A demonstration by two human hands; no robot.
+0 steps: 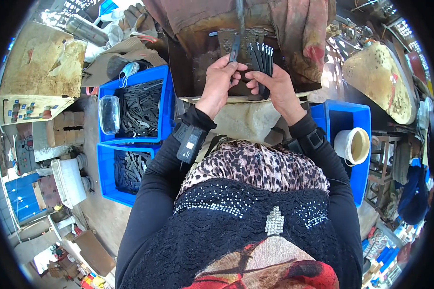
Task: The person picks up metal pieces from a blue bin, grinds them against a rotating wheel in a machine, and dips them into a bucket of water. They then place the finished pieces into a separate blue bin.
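My left hand (pixel 218 83) is closed on a slim dark metal strip (pixel 235 45), pinched between thumb and fingers and pointing away from me. Close beside it, my right hand (pixel 278 90) grips a fanned bundle of several black metal strips (pixel 261 59) with bright shiny tips at their far ends. Its thumb lies across the bundle. Both hands are over a brown stained work trough (pixel 202 67), in front of a metal block (pixel 250 36) with a vertical rod above it. The lower ends of the strips are partly hidden by my fingers.
Two blue crates (pixel 101 166) with dark metal strips stand at my left, a clear plastic box (pixel 110 114) in the upper one. A blue crate (pixel 327 115) at my right holds a white bucket (pixel 343 144). Stained cloth (pixel 299 43) drapes around the trough.
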